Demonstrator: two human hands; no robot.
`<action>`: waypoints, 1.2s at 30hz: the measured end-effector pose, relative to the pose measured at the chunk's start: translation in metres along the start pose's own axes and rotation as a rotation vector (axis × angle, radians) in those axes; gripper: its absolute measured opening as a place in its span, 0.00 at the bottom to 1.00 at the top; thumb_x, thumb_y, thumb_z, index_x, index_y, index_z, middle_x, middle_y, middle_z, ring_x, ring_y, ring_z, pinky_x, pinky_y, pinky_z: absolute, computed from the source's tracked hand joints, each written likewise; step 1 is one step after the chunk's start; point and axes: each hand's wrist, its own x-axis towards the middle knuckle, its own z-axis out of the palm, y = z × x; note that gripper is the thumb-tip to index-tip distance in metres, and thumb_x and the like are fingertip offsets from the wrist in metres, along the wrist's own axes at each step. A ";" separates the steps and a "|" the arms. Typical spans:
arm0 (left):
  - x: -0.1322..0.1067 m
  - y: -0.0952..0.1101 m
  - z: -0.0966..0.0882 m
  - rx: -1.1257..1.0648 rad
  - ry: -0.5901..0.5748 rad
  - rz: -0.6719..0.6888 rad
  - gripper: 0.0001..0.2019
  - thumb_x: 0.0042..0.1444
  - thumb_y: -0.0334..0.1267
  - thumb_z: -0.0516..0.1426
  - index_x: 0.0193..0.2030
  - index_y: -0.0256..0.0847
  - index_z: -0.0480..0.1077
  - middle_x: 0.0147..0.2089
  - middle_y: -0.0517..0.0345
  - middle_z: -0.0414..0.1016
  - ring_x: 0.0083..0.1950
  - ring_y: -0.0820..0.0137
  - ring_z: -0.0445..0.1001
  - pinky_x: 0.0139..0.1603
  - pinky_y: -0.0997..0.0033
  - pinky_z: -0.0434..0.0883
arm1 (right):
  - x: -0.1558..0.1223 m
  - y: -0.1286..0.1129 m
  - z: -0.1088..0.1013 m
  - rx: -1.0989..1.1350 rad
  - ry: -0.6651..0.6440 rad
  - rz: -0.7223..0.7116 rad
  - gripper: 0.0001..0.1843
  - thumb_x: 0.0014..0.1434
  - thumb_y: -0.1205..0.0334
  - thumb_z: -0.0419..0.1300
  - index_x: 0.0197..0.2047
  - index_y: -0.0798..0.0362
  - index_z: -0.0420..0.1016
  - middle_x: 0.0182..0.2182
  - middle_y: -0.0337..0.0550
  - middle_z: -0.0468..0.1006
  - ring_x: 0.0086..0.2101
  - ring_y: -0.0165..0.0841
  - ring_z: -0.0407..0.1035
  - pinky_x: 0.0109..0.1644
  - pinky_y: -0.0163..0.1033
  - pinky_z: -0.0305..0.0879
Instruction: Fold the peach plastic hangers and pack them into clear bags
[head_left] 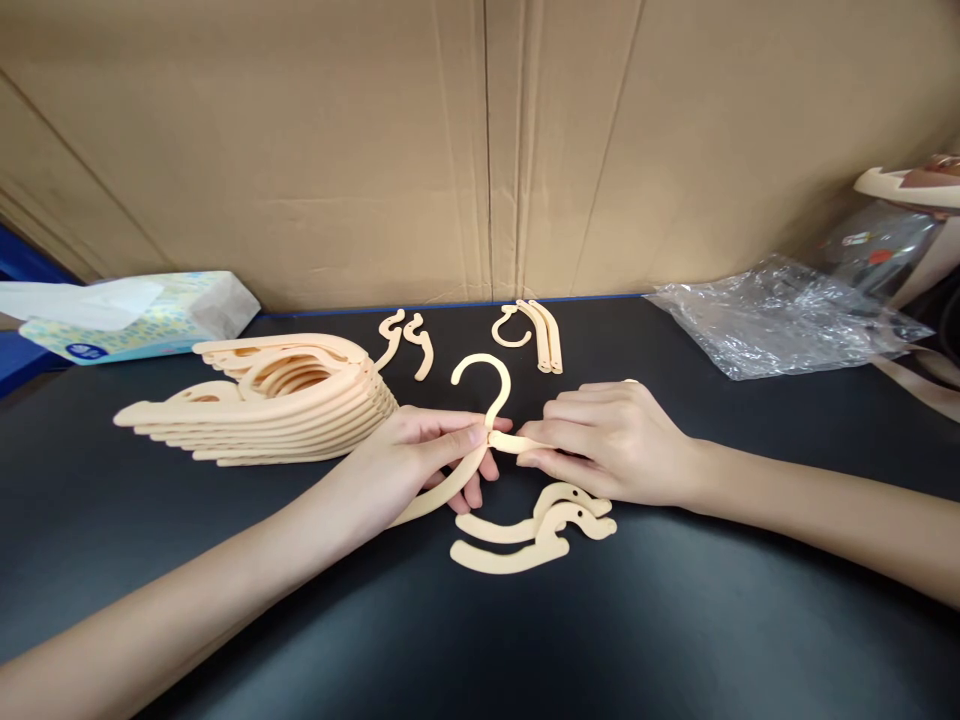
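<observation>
A cream plastic folding hanger [493, 385] is held between my two hands, its curved hook pointing up and away. My left hand [427, 450] pinches it at the joint below the hook, with one curved arm passing under the palm. Around the hanger's other arm, at the right, my right hand [615, 440] is closed; its fingers hide most of that arm. Just below the hands, two loose cream curved pieces [510, 555] with small dark holes lie overlapping on the black table [540, 650].
A stack of cream hangers [300, 410] lies at the left, before a tissue pack [150, 315]. Farther back are two small curved pieces [420, 350], a loose hook [512, 328] and two slim arms [546, 340]. Clear plastic bag [780, 320] at right; cardboard [337, 150] behind.
</observation>
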 end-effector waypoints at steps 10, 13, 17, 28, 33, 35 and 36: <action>0.001 -0.002 -0.003 0.044 -0.045 0.001 0.15 0.56 0.48 0.60 0.29 0.38 0.76 0.26 0.57 0.73 0.27 0.71 0.72 0.29 0.74 0.72 | 0.000 0.002 -0.001 0.051 -0.014 0.005 0.18 0.72 0.58 0.52 0.35 0.55 0.79 0.23 0.37 0.71 0.25 0.29 0.60 0.32 0.37 0.57; 0.002 -0.003 -0.004 0.065 -0.055 0.003 0.15 0.57 0.48 0.59 0.30 0.37 0.76 0.25 0.57 0.74 0.26 0.71 0.72 0.30 0.75 0.72 | 0.001 0.003 0.000 0.120 -0.021 0.034 0.16 0.71 0.57 0.53 0.37 0.55 0.78 0.25 0.39 0.73 0.27 0.31 0.62 0.34 0.37 0.59; 0.002 -0.003 -0.005 0.089 -0.069 0.003 0.16 0.59 0.48 0.58 0.30 0.37 0.75 0.22 0.57 0.73 0.26 0.72 0.72 0.30 0.76 0.72 | 0.001 0.004 0.000 0.188 -0.019 0.055 0.12 0.69 0.59 0.57 0.39 0.57 0.77 0.29 0.43 0.76 0.31 0.32 0.65 0.36 0.37 0.62; 0.003 -0.001 -0.003 0.109 -0.080 0.021 0.17 0.59 0.49 0.58 0.31 0.37 0.74 0.23 0.57 0.74 0.26 0.72 0.72 0.30 0.77 0.72 | 0.002 0.001 -0.002 0.033 0.070 0.020 0.08 0.67 0.63 0.59 0.38 0.54 0.78 0.40 0.47 0.77 0.37 0.33 0.67 0.42 0.41 0.63; 0.001 -0.002 -0.005 0.117 -0.091 0.024 0.17 0.60 0.49 0.58 0.31 0.36 0.73 0.23 0.59 0.74 0.26 0.74 0.72 0.30 0.79 0.72 | 0.001 0.001 -0.001 -0.025 0.097 0.002 0.07 0.68 0.63 0.58 0.39 0.52 0.77 0.37 0.43 0.77 0.36 0.33 0.67 0.41 0.41 0.61; 0.002 -0.003 -0.005 0.116 -0.094 0.023 0.17 0.60 0.49 0.58 0.31 0.36 0.73 0.23 0.60 0.74 0.26 0.74 0.72 0.29 0.79 0.72 | 0.002 0.001 -0.001 -0.081 0.112 -0.012 0.08 0.68 0.63 0.58 0.39 0.52 0.77 0.33 0.41 0.77 0.35 0.33 0.66 0.41 0.40 0.60; 0.002 -0.003 -0.005 0.116 -0.095 0.023 0.17 0.60 0.49 0.58 0.31 0.36 0.73 0.23 0.60 0.74 0.26 0.74 0.72 0.29 0.79 0.72 | 0.002 0.001 -0.001 -0.106 0.112 -0.018 0.08 0.69 0.63 0.58 0.38 0.52 0.77 0.32 0.40 0.77 0.34 0.33 0.65 0.42 0.40 0.59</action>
